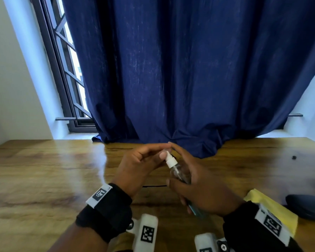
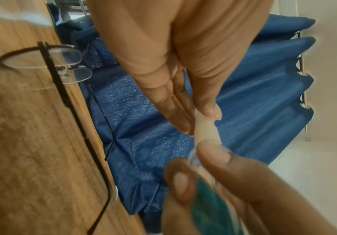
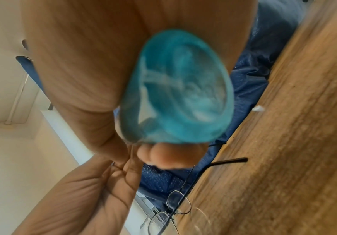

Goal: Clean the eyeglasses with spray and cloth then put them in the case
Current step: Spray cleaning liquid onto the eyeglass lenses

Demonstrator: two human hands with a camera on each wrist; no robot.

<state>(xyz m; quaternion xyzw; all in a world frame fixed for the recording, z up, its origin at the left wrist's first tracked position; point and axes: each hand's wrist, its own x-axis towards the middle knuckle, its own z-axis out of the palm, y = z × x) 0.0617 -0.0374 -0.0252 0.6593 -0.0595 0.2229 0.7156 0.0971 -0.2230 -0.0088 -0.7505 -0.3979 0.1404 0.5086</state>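
Right hand (image 1: 198, 186) grips spray bottle (image 1: 178, 171) (clear, teal-bottomed); left hand (image 1: 142, 164) pinches its cap.

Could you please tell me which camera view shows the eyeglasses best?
The left wrist view: the eyeglasses lie unfolded on the wooden table, lenses and temple visible. The right wrist view shows them smaller at the bottom edge. In the head view the hands hide them.

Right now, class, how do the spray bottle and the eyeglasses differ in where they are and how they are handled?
The spray bottle is gripped in the right hand, off the table; the eyeglasses lie on the table, untouched. The left hand pinches the bottle's white top; no hand is at the eyeglasses. The bottle holds blue liquid; the eyeglasses are thin dark wire. Both have clear parts.
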